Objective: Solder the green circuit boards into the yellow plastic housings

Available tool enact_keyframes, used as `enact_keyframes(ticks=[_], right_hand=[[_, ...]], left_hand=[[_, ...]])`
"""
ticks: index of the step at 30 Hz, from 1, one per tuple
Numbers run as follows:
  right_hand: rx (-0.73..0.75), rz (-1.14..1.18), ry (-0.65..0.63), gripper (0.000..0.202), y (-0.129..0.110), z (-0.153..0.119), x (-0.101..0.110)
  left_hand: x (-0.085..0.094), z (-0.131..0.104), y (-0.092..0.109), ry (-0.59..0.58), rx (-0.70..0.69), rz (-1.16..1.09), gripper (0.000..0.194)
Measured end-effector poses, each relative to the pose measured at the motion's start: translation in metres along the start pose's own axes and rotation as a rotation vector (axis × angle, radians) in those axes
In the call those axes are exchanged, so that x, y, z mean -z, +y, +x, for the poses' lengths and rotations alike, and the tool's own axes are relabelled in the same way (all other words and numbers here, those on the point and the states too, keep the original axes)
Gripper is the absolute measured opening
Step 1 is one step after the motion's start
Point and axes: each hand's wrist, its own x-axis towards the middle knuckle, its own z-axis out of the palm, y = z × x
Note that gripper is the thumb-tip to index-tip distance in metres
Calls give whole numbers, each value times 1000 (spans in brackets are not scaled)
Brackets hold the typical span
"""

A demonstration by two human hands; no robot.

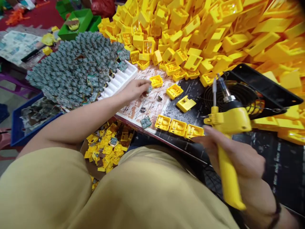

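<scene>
Right hand (238, 159) grips one soldering gun (228, 140) beside three yellow cases (178, 126).

No readable text; print on newspaper (16, 46) and black board (281, 165) too blurred

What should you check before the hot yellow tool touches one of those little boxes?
1. Right hand grips the soldering iron by its handle: ok.
2. Iron tip points up, apart from the fingers and the parts: ok.
3. Left hand has hold of a small circuit board: cannot tell, it sits at the fingertips and is blurred.
4. Three open yellow cases lined up in a row on the black mat: ok.
5. Board seated in a case ready for soldering: not ok, those three cases show no green board inside.
6. Left hand away from the iron: ok, far apart.
</scene>
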Motion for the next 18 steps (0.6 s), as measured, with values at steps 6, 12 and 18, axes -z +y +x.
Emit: enact_keyframes(ticks=[6, 12, 18], right_hand=[[170, 10, -23, 34, 8, 11, -4], [166, 48, -27, 30, 7, 27, -20], [148, 36, -47, 31, 5, 34, -25]], left_hand=[[12, -40, -18, -24, -254, 933, 50], [-5, -21, -16, -10, -487, 744, 33], [-20, -5, -29, 119, -575, 543, 17]])
